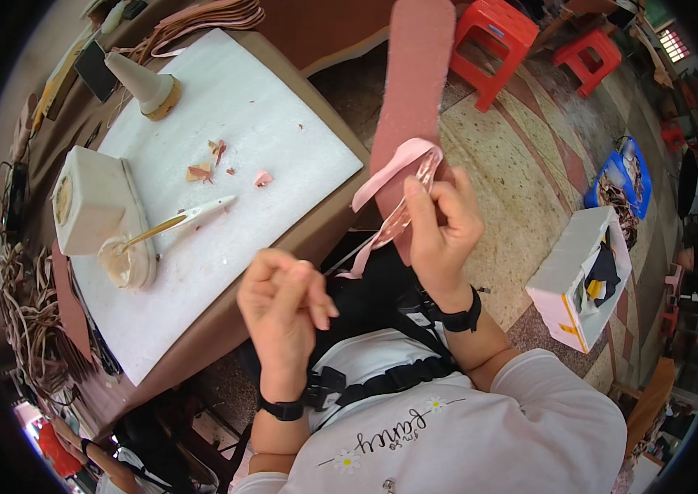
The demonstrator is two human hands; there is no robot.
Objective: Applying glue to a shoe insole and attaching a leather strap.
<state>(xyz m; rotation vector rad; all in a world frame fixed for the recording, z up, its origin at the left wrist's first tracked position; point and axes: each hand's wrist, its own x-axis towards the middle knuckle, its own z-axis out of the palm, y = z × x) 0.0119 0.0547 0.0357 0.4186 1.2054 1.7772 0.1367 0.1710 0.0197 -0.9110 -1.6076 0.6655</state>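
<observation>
My right hand [448, 218] is closed, thumb against fingers, on a pale pink strip [399, 158]. A glossy, crumpled length of it hangs from the grip toward my left hand. Behind the strip a long reddish-brown leather-like piece [416, 78] reaches away from my body; whether my right hand touches it is hidden. My left hand [283, 296] is raised beside the table's near corner, fingertips pinched together. A thin pale strand slants from the strip toward it. What the left fingers hold, if anything, I cannot make out.
A white board [283, 99] on the table carries a white glue pot [128, 262] with a brush, a white box-like holder [92, 200], a cone-shaped item [143, 86] and scraps. Strips lie at the table's left. Red stools [497, 37], a white box [559, 300] and a blue basket [644, 198] stand rightward.
</observation>
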